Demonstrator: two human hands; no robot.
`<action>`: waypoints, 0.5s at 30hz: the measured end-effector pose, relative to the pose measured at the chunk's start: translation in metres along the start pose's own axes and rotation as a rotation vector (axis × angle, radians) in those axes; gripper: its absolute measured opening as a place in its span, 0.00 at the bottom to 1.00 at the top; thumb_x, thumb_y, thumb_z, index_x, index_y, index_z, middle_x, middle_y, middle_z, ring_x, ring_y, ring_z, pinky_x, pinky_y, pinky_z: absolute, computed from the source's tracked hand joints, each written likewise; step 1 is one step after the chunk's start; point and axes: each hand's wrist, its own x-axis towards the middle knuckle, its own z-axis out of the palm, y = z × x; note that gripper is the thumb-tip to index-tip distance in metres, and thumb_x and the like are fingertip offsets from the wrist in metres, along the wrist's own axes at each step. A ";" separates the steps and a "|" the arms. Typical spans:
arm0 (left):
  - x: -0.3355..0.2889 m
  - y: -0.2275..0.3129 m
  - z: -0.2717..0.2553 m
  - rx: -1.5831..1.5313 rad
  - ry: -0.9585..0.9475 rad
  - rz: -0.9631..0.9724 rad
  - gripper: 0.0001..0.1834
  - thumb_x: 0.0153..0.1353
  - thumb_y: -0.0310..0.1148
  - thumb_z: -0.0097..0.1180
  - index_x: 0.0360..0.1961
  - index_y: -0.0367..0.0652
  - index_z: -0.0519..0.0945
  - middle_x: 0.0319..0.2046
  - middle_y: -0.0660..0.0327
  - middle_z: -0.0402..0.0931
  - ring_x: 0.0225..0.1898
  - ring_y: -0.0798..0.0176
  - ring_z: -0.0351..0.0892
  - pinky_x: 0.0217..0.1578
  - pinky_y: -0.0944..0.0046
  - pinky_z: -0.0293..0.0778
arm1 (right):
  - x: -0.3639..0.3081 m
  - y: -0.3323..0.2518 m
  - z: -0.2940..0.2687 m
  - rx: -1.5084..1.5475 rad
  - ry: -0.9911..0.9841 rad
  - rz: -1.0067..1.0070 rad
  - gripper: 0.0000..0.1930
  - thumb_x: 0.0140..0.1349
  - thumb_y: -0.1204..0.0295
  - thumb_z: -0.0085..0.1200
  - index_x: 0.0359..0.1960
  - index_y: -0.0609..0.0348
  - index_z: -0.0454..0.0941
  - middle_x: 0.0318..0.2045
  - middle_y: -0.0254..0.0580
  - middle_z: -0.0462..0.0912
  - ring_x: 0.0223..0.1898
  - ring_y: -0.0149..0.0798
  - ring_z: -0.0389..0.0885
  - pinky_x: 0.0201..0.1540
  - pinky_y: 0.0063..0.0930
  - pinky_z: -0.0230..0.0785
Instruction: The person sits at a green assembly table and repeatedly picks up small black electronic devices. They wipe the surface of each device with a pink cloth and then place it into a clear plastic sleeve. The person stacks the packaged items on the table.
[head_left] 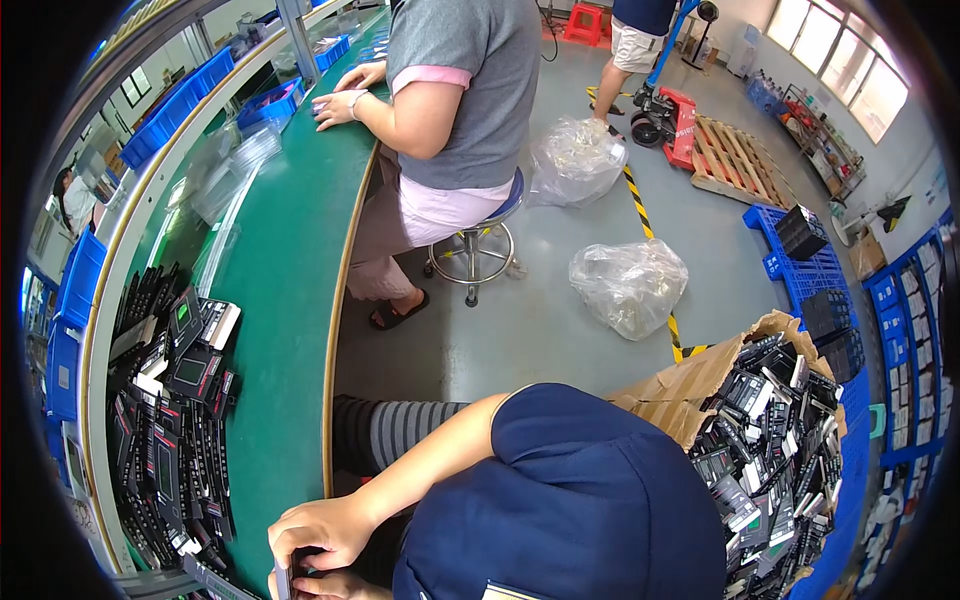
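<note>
At the lower left, beside the bench edge, my right hand (325,532) pinches a small dark flat piece (284,581) seen edge-on. Just below it, my left hand (338,585) has its fingers curled at the same piece; the frame's lower edge cuts part of it off. The piece's far end is out of sight, so its exact kind is unclear. Close by on the bench lies a long heap of flat black cases (165,470), some stacked on edge, some with small windows, red trim or white sides.
The green bench (285,330) runs away along the left. Farther along it, a co-worker in grey (465,90) sits on a stool (475,255). Clear plastic bags (630,288) lie on the floor. Behind me stands a cardboard box (680,395) heaped with similar cases.
</note>
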 end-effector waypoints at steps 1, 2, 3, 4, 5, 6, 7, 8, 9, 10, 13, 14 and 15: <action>0.000 0.000 0.000 0.003 0.001 0.001 0.23 0.69 0.35 0.54 0.56 0.35 0.60 0.52 0.43 0.71 0.46 0.54 0.79 0.44 0.54 0.81 | 0.000 0.000 0.000 0.003 0.002 -0.002 0.19 0.54 0.82 0.59 0.46 0.55 0.67 0.36 0.43 0.77 0.37 0.52 0.79 0.37 0.42 0.71; 0.000 0.000 0.000 0.001 0.002 0.000 0.23 0.69 0.35 0.54 0.57 0.35 0.60 0.52 0.43 0.71 0.46 0.54 0.79 0.44 0.54 0.81 | 0.000 0.001 0.000 0.006 0.004 -0.005 0.19 0.54 0.82 0.58 0.46 0.55 0.67 0.36 0.43 0.77 0.37 0.52 0.79 0.37 0.42 0.71; 0.000 0.000 -0.001 0.003 0.004 0.001 0.24 0.69 0.36 0.54 0.57 0.35 0.60 0.52 0.42 0.71 0.46 0.54 0.79 0.44 0.54 0.81 | 0.000 0.001 0.000 0.007 0.006 -0.007 0.19 0.54 0.83 0.58 0.46 0.55 0.67 0.36 0.43 0.77 0.37 0.52 0.79 0.37 0.42 0.71; 0.000 -0.001 -0.001 0.003 0.004 -0.001 0.24 0.69 0.36 0.54 0.57 0.35 0.60 0.52 0.42 0.71 0.46 0.54 0.79 0.44 0.54 0.81 | 0.000 0.001 0.001 0.007 0.006 -0.006 0.19 0.54 0.83 0.58 0.46 0.55 0.67 0.36 0.43 0.77 0.37 0.52 0.79 0.37 0.42 0.71; 0.000 -0.001 -0.002 0.003 0.003 -0.002 0.24 0.69 0.36 0.54 0.57 0.35 0.60 0.53 0.42 0.71 0.46 0.54 0.79 0.44 0.54 0.81 | -0.001 0.002 0.001 0.006 0.007 -0.005 0.19 0.54 0.83 0.58 0.46 0.55 0.67 0.36 0.43 0.77 0.37 0.52 0.79 0.37 0.42 0.71; 0.000 -0.001 -0.002 0.004 0.002 -0.002 0.24 0.69 0.36 0.54 0.57 0.35 0.60 0.53 0.42 0.71 0.46 0.54 0.79 0.44 0.54 0.81 | -0.001 0.002 0.001 0.004 0.009 -0.003 0.19 0.54 0.83 0.58 0.46 0.54 0.67 0.36 0.42 0.77 0.37 0.52 0.79 0.37 0.42 0.71; 0.000 -0.001 -0.002 0.004 -0.001 -0.002 0.25 0.68 0.36 0.54 0.57 0.35 0.60 0.53 0.42 0.71 0.46 0.54 0.79 0.44 0.54 0.81 | -0.001 0.002 0.001 0.005 0.007 -0.001 0.19 0.53 0.83 0.58 0.46 0.55 0.67 0.36 0.42 0.77 0.37 0.52 0.79 0.37 0.42 0.71; 0.000 -0.001 -0.003 0.004 -0.005 -0.001 0.25 0.68 0.37 0.55 0.57 0.35 0.60 0.53 0.42 0.71 0.46 0.54 0.79 0.44 0.54 0.81 | -0.001 0.001 0.001 0.007 0.006 0.002 0.20 0.53 0.83 0.58 0.46 0.55 0.67 0.36 0.42 0.77 0.37 0.52 0.78 0.37 0.42 0.71; 0.001 -0.001 -0.003 0.003 -0.009 -0.001 0.25 0.68 0.37 0.55 0.58 0.35 0.59 0.53 0.42 0.71 0.46 0.54 0.79 0.44 0.54 0.81 | -0.001 0.001 0.001 0.008 0.006 0.005 0.20 0.53 0.83 0.58 0.46 0.55 0.67 0.36 0.42 0.77 0.36 0.52 0.78 0.37 0.42 0.71; 0.001 -0.001 -0.004 0.003 -0.012 -0.001 0.26 0.68 0.37 0.55 0.58 0.34 0.59 0.53 0.42 0.71 0.47 0.54 0.79 0.44 0.54 0.81 | -0.001 0.001 0.001 0.007 0.005 0.002 0.20 0.53 0.83 0.58 0.46 0.55 0.67 0.36 0.42 0.77 0.36 0.52 0.78 0.37 0.42 0.71; 0.002 -0.002 -0.006 0.000 -0.022 0.001 0.27 0.68 0.38 0.55 0.58 0.34 0.59 0.54 0.42 0.70 0.47 0.54 0.79 0.45 0.53 0.81 | 0.000 0.001 0.001 0.006 0.003 -0.005 0.20 0.53 0.83 0.58 0.46 0.55 0.67 0.36 0.43 0.77 0.37 0.52 0.78 0.37 0.42 0.70; 0.003 -0.002 -0.006 -0.002 -0.026 0.002 0.27 0.68 0.38 0.55 0.58 0.34 0.59 0.54 0.42 0.70 0.47 0.54 0.79 0.45 0.53 0.81 | 0.000 0.002 0.001 0.005 0.003 -0.007 0.20 0.53 0.83 0.58 0.46 0.55 0.67 0.36 0.43 0.77 0.37 0.52 0.78 0.37 0.42 0.70; 0.003 -0.003 -0.007 -0.004 -0.031 0.003 0.27 0.68 0.39 0.55 0.59 0.34 0.59 0.54 0.42 0.70 0.47 0.54 0.79 0.45 0.53 0.81 | 0.000 0.002 0.000 0.006 0.002 -0.009 0.20 0.52 0.83 0.58 0.46 0.55 0.67 0.36 0.43 0.77 0.37 0.52 0.78 0.37 0.42 0.70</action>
